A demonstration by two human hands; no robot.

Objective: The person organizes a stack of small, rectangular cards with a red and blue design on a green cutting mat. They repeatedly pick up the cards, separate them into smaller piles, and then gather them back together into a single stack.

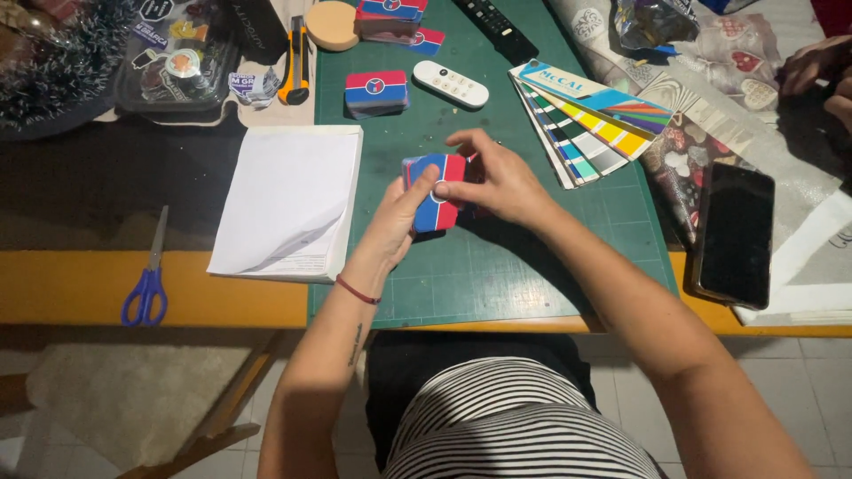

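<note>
- Cards (435, 202), a small red-and-blue stack, are held above the green cutting mat (532, 266).
- Left hand (395, 222) grips the stack from below; right hand (497, 177) pinches its top card.
- Another card stack (376, 92) lies farther up the mat, beside a white remote (451, 85).
- Clear tray (177, 62), left of the mat, holds stickers.

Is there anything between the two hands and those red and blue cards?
No, nothing visible. The left hand and the right hand both already hold the stack of red and blue cards directly, above the green cutting mat. The white remote and colour swatch fan lie off to the side.
</note>
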